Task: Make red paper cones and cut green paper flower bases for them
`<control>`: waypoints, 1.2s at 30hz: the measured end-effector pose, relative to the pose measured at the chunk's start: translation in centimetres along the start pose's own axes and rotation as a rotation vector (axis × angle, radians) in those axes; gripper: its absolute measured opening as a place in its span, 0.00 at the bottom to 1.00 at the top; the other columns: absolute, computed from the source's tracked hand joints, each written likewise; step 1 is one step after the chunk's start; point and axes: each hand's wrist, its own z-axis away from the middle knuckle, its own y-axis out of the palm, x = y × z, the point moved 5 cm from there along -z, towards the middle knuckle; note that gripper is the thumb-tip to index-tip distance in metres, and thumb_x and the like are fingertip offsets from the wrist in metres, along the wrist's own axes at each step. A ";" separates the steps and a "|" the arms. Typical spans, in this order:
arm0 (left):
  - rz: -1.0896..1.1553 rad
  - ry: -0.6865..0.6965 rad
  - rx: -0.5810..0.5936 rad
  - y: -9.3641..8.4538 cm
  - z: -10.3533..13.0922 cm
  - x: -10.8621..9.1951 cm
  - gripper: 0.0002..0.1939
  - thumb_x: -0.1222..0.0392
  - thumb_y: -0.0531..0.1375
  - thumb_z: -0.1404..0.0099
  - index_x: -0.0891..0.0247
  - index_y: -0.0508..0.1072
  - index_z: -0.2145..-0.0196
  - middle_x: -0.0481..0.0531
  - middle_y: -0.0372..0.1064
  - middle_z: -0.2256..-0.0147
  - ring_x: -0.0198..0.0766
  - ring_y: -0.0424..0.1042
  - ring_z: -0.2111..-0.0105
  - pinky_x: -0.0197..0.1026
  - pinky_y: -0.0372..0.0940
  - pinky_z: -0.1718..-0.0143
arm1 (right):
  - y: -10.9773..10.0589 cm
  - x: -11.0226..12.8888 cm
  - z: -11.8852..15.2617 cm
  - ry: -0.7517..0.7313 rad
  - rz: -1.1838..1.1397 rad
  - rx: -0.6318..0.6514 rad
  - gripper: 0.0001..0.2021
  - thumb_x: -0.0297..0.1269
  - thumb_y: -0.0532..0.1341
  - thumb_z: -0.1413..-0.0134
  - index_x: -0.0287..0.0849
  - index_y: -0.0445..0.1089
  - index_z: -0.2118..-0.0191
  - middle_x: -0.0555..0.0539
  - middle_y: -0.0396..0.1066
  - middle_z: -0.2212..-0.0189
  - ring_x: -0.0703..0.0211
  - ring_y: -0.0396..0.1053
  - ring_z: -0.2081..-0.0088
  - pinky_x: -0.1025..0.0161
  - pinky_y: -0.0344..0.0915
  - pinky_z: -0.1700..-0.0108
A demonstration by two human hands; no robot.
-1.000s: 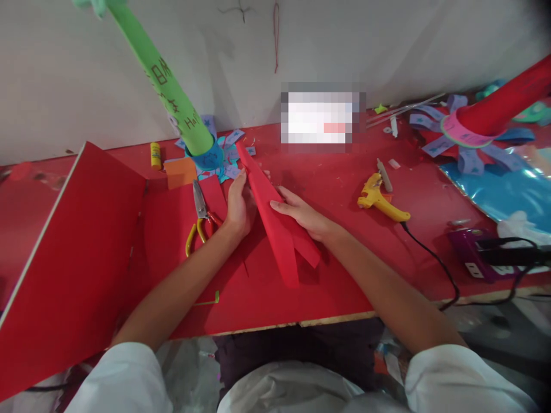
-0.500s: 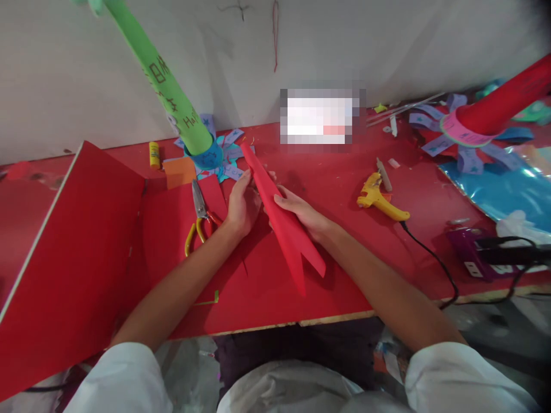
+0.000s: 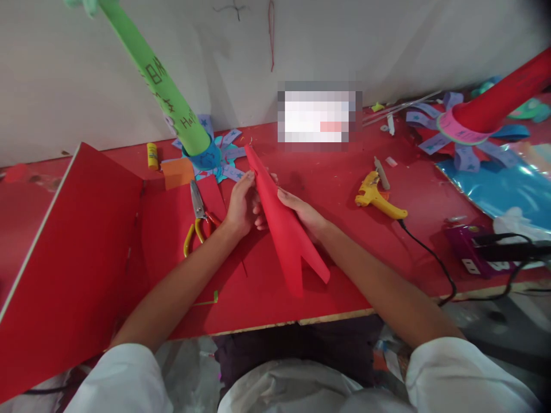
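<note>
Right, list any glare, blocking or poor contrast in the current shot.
Head view throughout: white glints on the blue film; pixel blocks hide an area against the wall; the upper right corner goes dark; the red paper almost blends into the red table.

Since a second ago, the folded red sheet [image 3: 279, 221] has turned, its forked lower tips shifting rightward toward the front of the tabletop [image 3: 249, 304], exposing more left-hand fingers [image 3: 260, 222] beside it.
</note>
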 end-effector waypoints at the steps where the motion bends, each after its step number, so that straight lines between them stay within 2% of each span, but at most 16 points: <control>1: 0.002 0.018 -0.011 -0.1 0.0 0.0 0.26 0.34 0.64 0.30 0.58 0.79 0.48 0.42 0.65 0.83 0.33 0.60 0.90 0.38 0.56 0.89 | 0.1 0.0 0.0 0.003 -0.006 -0.003 0.30 0.60 0.73 0.42 0.49 0.69 0.43 0.48 0.80 0.62 0.54 0.79 0.67 0.58 0.79 0.66; 3: 0.001 0.075 -0.054 -0.4 -0.3 -0.1 0.23 0.37 0.65 0.31 0.56 0.78 0.48 0.49 0.78 0.72 0.38 0.74 0.81 0.38 0.63 0.85 | 0.0 -0.1 -0.1 0.015 -0.017 -0.018 0.31 0.57 0.74 0.43 0.50 0.67 0.42 0.51 0.78 0.64 0.58 0.77 0.71 0.59 0.78 0.68; 5: -0.005 0.126 -0.093 -0.8 -0.6 0.0 0.22 0.38 0.65 0.31 0.57 0.78 0.50 0.55 0.83 0.61 0.45 0.83 0.67 0.40 0.72 0.78 | -0.4 -0.3 -0.3 0.031 -0.020 -0.042 0.34 0.55 0.76 0.46 0.50 0.65 0.40 0.54 0.76 0.66 0.60 0.75 0.74 0.60 0.77 0.68; 8: -0.023 0.179 -0.115 -1.0 -0.9 0.1 0.21 0.39 0.66 0.31 0.59 0.79 0.54 0.59 0.84 0.56 0.52 0.84 0.51 0.45 0.80 0.63 | -1.0 -0.8 -0.6 0.041 0.008 -0.071 0.36 0.54 0.76 0.47 0.51 0.62 0.38 0.56 0.75 0.68 0.62 0.73 0.77 0.62 0.76 0.71; 10: -0.033 0.209 -0.112 -1.0 -1.0 0.0 0.19 0.40 0.67 0.32 0.59 0.79 0.56 0.59 0.84 0.56 0.53 0.83 0.48 0.48 0.80 0.55 | -1.3 -0.9 -0.8 0.033 0.030 -0.086 0.37 0.54 0.76 0.47 0.51 0.62 0.38 0.56 0.75 0.68 0.62 0.73 0.77 0.62 0.74 0.72; 12: -0.037 0.231 -0.102 -1.0 -1.0 0.0 0.19 0.39 0.67 0.31 0.59 0.80 0.57 0.59 0.84 0.55 0.53 0.82 0.46 0.49 0.79 0.52 | -1.5 -1.0 -0.8 0.025 0.046 -0.093 0.36 0.55 0.76 0.47 0.51 0.62 0.39 0.56 0.75 0.68 0.62 0.73 0.77 0.62 0.74 0.73; 15: -0.006 0.280 -0.119 -1.4 -1.2 -0.2 0.22 0.35 0.62 0.27 0.57 0.81 0.56 0.58 0.83 0.51 0.51 0.81 0.47 0.49 0.78 0.52 | -1.5 -0.8 -0.8 0.027 0.053 -0.082 0.33 0.57 0.76 0.46 0.51 0.63 0.43 0.56 0.75 0.68 0.62 0.73 0.76 0.61 0.75 0.70; 17: 0.031 0.330 -0.186 -2.2 -1.4 -0.2 0.21 0.37 0.60 0.25 0.55 0.80 0.55 0.55 0.82 0.50 0.46 0.81 0.50 0.46 0.76 0.54 | -1.5 -0.5 -0.7 0.018 0.046 -0.061 0.30 0.58 0.75 0.44 0.51 0.64 0.45 0.56 0.74 0.68 0.63 0.73 0.76 0.61 0.75 0.69; 21: 0.014 0.372 -0.306 -3.7 -1.6 -0.1 0.11 0.46 0.66 0.27 0.54 0.75 0.62 0.49 0.76 0.63 0.36 0.77 0.65 0.40 0.71 0.61 | -1.6 0.2 -0.5 -0.031 0.027 -0.043 0.29 0.58 0.74 0.43 0.51 0.65 0.45 0.57 0.71 0.69 0.63 0.72 0.75 0.62 0.72 0.69; 24: -0.010 0.370 -0.312 -3.8 -1.6 -0.1 0.16 0.49 0.70 0.30 0.56 0.70 0.68 0.44 0.65 0.73 0.31 0.67 0.74 0.38 0.64 0.70 | -1.9 0.2 -0.6 -0.027 0.030 -0.049 0.29 0.57 0.74 0.43 0.51 0.65 0.44 0.57 0.72 0.68 0.63 0.72 0.74 0.61 0.72 0.69; 27: -0.029 0.367 -0.317 -3.4 -1.4 -0.1 0.25 0.44 0.70 0.29 0.58 0.64 0.73 0.43 0.54 0.78 0.30 0.57 0.79 0.37 0.59 0.77 | -2.1 0.1 -0.7 -0.020 0.039 -0.062 0.29 0.57 0.75 0.44 0.51 0.65 0.45 0.56 0.73 0.68 0.62 0.72 0.74 0.61 0.72 0.69; 29: -0.066 0.356 -0.314 -2.9 -1.3 -0.2 0.26 0.43 0.71 0.30 0.58 0.64 0.74 0.44 0.56 0.78 0.31 0.58 0.78 0.36 0.59 0.78 | -2.2 0.0 -0.7 -0.015 0.049 -0.078 0.29 0.57 0.75 0.44 0.51 0.65 0.46 0.56 0.73 0.68 0.62 0.72 0.75 0.62 0.73 0.70; 33: -0.074 0.376 -0.285 -2.1 -0.9 -0.6 0.14 0.52 0.74 0.35 0.55 0.71 0.66 0.46 0.68 0.69 0.34 0.67 0.71 0.36 0.65 0.71 | -2.3 -0.2 -0.7 -0.011 0.072 -0.126 0.29 0.56 0.76 0.44 0.52 0.65 0.44 0.56 0.74 0.67 0.63 0.72 0.75 0.62 0.74 0.70; 36: -0.029 0.387 -0.264 -1.9 -0.8 -0.7 0.15 0.53 0.73 0.34 0.55 0.70 0.65 0.44 0.67 0.70 0.33 0.67 0.72 0.39 0.63 0.70 | -2.4 -0.4 -0.7 -0.006 0.103 -0.152 0.29 0.56 0.76 0.44 0.52 0.66 0.44 0.55 0.75 0.67 0.63 0.73 0.74 0.63 0.74 0.71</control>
